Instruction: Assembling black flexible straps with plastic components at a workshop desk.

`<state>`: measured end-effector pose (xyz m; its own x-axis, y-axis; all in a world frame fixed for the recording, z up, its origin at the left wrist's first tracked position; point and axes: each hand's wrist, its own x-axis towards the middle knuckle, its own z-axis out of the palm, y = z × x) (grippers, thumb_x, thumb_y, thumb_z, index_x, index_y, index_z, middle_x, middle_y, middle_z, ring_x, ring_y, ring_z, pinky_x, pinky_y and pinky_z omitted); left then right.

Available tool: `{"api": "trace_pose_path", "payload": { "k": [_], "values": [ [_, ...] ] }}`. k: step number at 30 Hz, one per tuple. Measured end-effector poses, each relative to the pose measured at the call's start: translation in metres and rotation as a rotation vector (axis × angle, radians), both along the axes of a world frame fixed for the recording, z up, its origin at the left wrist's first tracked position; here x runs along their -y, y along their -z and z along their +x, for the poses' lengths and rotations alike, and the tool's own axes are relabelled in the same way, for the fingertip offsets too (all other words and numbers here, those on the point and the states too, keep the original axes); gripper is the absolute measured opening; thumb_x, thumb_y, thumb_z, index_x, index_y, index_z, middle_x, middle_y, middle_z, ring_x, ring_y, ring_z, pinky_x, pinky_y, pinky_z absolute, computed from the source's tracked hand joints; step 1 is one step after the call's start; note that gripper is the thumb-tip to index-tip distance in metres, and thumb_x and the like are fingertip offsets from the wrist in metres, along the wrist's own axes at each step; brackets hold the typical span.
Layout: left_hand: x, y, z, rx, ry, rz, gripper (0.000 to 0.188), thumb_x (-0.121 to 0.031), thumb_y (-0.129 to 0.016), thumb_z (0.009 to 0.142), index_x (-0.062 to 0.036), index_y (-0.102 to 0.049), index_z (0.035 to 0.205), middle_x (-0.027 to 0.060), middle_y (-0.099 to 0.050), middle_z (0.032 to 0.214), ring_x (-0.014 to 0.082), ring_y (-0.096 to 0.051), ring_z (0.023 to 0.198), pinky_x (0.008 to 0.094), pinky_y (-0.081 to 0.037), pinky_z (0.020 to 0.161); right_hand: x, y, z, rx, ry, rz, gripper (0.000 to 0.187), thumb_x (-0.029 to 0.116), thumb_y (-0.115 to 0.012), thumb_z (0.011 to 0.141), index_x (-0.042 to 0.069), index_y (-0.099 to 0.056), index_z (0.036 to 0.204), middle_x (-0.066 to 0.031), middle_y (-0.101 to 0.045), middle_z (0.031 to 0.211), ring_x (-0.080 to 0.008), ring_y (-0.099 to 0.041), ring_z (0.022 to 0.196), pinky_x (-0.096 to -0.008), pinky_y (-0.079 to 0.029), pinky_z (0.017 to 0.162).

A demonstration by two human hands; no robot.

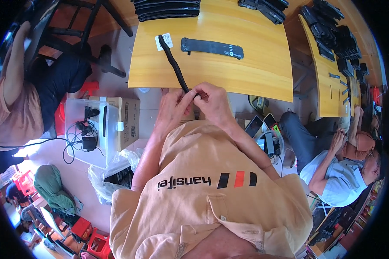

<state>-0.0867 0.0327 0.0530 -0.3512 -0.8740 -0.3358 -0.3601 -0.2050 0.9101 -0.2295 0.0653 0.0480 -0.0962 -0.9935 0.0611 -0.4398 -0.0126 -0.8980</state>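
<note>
Black strap slants from a white label on the yellow table down past the near edge, its lower end in two hands. Left hand pinches it, thumb against finger; right hand, just beside, appears pinched on the tip. Fine fingertip work seems in hand, calling for steady pinches. Farther right, past a flat dark band, wood reaching the right edge offers room
</note>
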Motion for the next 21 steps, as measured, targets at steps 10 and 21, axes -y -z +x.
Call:
{"api": "trace_pose_path", "payload": {
  "k": [10,21],
  "values": [
    [0.0,0.01,0.008,-0.189,0.048,0.062,0.029,-0.02,-0.045,0.092,0.0043,-0.055,0.079,0.0068,-0.054,0.061,0.0127,-0.053,0.054,0.0266,-0.044,0.05,0.004,0.0,0.008,-0.116,-0.004,-0.147,0.014,-0.002,-0.061,0.067,-0.001,-0.059,0.081,-0.012,-0.059,0.072,-0.0218,-0.059,0.06,-0.0291,-0.047,0.055],
    [-0.002,0.016,0.005,-0.306,-0.086,0.234,0.024,-0.02,-0.049,0.09,-0.0031,-0.056,0.074,0.0014,-0.049,0.057,0.0079,-0.045,0.047,0.0207,-0.036,0.044,0.008,0.002,0.003,-0.112,-0.006,-0.012,0.013,-0.003,-0.058,0.07,-0.002,-0.058,0.083,-0.0126,-0.061,0.08,-0.0185,-0.06,0.065,-0.0283,-0.048,0.057]
  ]
}}
